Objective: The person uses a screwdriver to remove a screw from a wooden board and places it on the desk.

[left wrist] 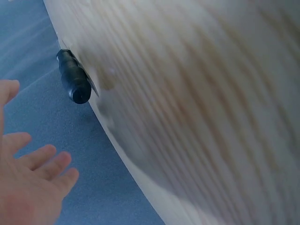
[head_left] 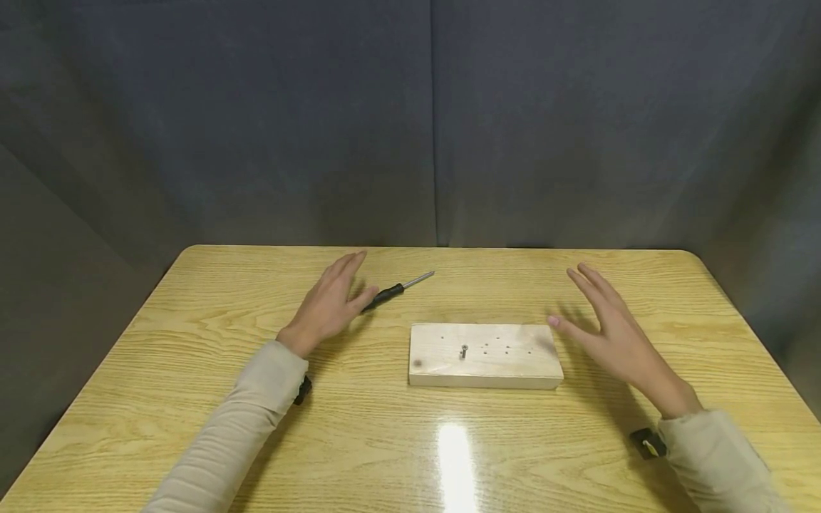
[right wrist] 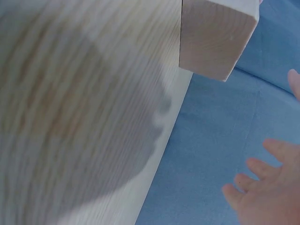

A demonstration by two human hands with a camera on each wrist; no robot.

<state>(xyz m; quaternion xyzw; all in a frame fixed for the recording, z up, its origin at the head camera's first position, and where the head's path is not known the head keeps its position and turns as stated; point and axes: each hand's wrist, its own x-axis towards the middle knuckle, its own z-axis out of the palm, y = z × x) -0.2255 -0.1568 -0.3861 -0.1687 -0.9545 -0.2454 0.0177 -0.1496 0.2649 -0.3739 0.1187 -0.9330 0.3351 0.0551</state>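
A pale wooden block (head_left: 436, 365) lies on the table, with several small holes in its top. One screw (head_left: 465, 351) stands in the block, left of its middle. Behind and to the left lies a screwdriver (head_left: 388, 293) with a black handle, its metal tip pointing away to the right. My left hand (head_left: 326, 305) hovers beside the handle end, fingers extended and holding nothing; the left wrist view shows a gap between it and the handle (left wrist: 74, 77). To the right of the block, my right hand (head_left: 612, 338) is raised with spread fingers, apart from the block's end face (right wrist: 213, 40).
The wood-grain table (head_left: 308, 442) has rounded far corners. Behind it hangs a dark grey-blue curtain (head_left: 288, 128), which also runs along both sides. A bright reflection lies on the tabletop in front of the block.
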